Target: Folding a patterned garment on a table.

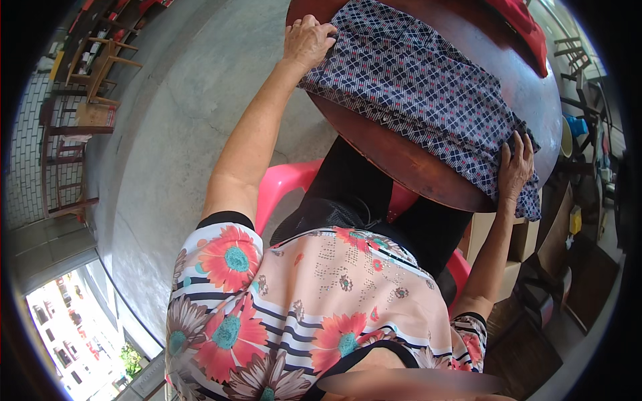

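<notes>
A navy, white and red patterned cloth (411, 75) lies spread across a round reddish-brown table (416, 165). Its near-left corner and its right end hang past the table's rim. At the cloth's left edge, my left hand (310, 42) has its fingers curled against the fabric and seems to grip it. My right hand (516, 168) rests on the right end, fingers pointing away from me, where the fabric is creased. Whether those fingers pinch the cloth or only press on it is not clear.
A red cloth (521, 30) lies at the table's far side. I sit on a pink plastic chair (281, 185). Cardboard boxes (506, 270) stand below right, near dark wooden furniture (592, 280). A wooden chair (103, 70) stands far left on the concrete floor (200, 100).
</notes>
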Motion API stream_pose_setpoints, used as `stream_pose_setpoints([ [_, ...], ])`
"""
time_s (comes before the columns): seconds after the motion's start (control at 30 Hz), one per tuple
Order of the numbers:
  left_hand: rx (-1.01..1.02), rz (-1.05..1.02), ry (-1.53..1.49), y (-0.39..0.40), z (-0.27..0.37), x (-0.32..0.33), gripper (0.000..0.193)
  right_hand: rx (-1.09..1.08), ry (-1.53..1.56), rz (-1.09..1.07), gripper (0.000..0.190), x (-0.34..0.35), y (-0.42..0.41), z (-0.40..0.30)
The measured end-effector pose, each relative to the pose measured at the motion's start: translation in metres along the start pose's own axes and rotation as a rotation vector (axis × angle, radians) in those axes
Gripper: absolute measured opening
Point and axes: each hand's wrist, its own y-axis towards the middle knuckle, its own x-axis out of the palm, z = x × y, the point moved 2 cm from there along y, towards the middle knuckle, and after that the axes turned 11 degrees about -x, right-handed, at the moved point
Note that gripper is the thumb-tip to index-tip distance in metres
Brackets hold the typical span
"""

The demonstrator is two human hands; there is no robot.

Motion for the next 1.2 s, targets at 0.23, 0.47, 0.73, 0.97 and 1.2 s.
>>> stream_pose_setpoints([
  [0.23, 0.089, -0.231, 0.04, 0.022, 0.001, -0.009, 0.025, -0.012, -0.019, 0.009, 0.043, -0.001, 0.001, -0.001],
  [0.47, -0.096, -0.323, -0.307, 0.024, -0.012, 0.013, 0.025, 0.019, 0.018, -0.023, 0.043, 0.003, -0.001, 0.004],
  [0.73, -0.295, -0.531, -0.466, 0.036, -0.014, 0.016, 0.032, 0.021, 0.02, -0.031, 0.043, 0.002, 0.0, 0.002],
  [0.97, -0.242, -0.723, -0.581, 0.05, -0.013, 0.0, 0.025, -0.013, -0.039, -0.011, 0.041, 0.001, 0.001, 0.0],
  [1.2, -0.351, -0.795, -0.478, 0.051, 0.012, -0.005, 0.03, -0.003, -0.033, -0.019, 0.041, 0.0, 0.0, 0.001],
])
